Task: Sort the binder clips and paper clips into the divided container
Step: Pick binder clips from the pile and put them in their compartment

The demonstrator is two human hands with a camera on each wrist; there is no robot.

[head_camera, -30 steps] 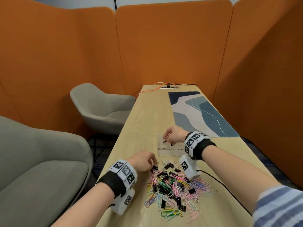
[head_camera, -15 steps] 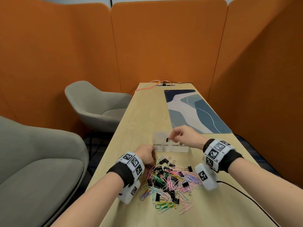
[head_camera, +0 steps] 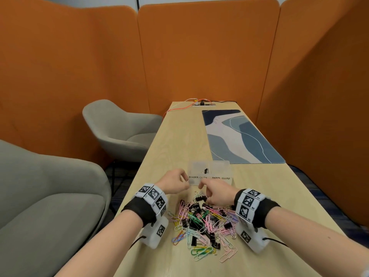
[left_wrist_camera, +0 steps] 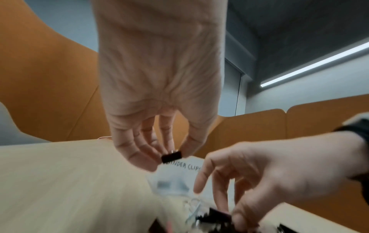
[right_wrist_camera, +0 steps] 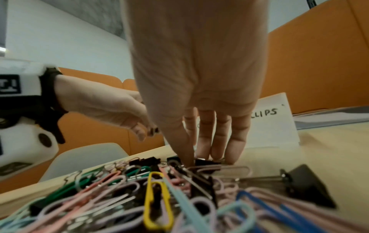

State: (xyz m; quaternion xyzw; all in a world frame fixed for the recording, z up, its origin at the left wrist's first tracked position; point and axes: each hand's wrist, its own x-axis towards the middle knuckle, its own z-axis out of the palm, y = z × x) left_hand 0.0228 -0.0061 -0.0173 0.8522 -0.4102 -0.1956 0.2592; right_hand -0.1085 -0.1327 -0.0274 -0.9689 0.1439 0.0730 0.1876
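A clear divided container (head_camera: 219, 163) stands labelled "BINDER CLIPS" on the left and "PAPER CLIPS" on the right. One black binder clip (head_camera: 205, 170) lies in its left compartment. My left hand (head_camera: 186, 181) hovers just left of the container's front. It pinches a small black binder clip (left_wrist_camera: 171, 156) between thumb and fingers. The mixed pile of coloured paper clips and black binder clips (head_camera: 203, 222) lies nearer me. My right hand (head_camera: 203, 193) points down at the pile's far edge. Its straight fingers (right_wrist_camera: 217, 149) and thumb touch a black binder clip (right_wrist_camera: 207, 165) there.
A blue patterned desk mat (head_camera: 239, 136) lies beyond the container on the right. Cables and a socket (head_camera: 203, 103) sit at the table's far end. Grey chairs (head_camera: 119, 126) stand along the table's left edge, and orange partitions surround everything.
My right hand came back from over the container to the pile, and a binder clip now lies in the left compartment. My left hand rose from the pile toward the container with a binder clip.
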